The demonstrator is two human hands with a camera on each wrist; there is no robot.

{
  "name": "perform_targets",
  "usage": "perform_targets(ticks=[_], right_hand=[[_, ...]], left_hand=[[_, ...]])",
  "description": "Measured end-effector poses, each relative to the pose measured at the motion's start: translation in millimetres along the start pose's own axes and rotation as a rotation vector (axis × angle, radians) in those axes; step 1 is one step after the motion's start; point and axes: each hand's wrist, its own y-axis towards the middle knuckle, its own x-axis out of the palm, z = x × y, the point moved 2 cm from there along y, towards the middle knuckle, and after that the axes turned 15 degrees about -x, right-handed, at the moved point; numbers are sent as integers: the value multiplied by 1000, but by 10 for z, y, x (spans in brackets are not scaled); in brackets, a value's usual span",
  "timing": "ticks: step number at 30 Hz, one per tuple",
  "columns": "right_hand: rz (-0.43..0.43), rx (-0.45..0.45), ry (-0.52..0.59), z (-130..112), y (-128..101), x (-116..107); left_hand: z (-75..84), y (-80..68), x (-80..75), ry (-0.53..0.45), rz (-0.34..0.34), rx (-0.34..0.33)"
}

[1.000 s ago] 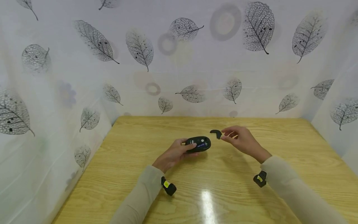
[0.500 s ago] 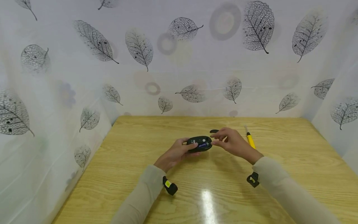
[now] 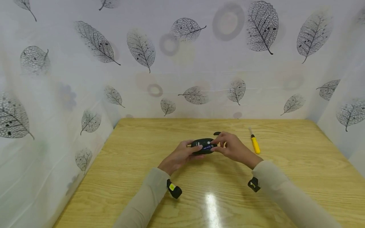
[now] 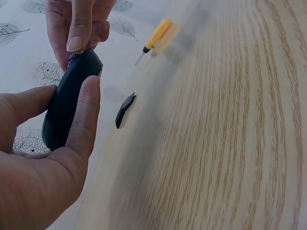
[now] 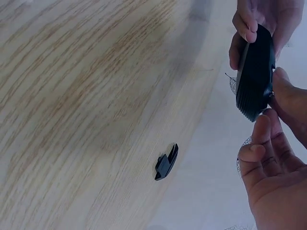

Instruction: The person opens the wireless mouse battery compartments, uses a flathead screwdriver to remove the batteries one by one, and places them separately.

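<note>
- Table (image 3: 137, 177) — we work at its middle.
- Mouse (image 3: 203, 146), underside up, held just above the table: our left hand (image 3: 177, 156) curls round its near end, right hand (image 3: 233, 147) fingertips pinch the far end.
- Screwdriver (image 3: 254, 143) to the mouse's right, untouched.
- Cover (image 5: 167, 162) off — lying just behind the mouse; battery bay open, refit pending.

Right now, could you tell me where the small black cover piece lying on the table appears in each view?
Head: cover piece just beyond the hands, mid-table.
Left wrist: cover piece centre-left, below the yellow screwdriver.
Right wrist: cover piece lower centre.
Shared landmark: the black mouse both hands hold.
</note>
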Motion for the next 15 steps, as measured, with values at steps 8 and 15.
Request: perform_targets(ticks=[8,15], right_hand=[[4,-25,-40,-22,-6,15],[20,-41,-38,-1,-25,23]], left_hand=[[6,-8,18,-7,3,-1],[-1,20,41,-21,9,-13]])
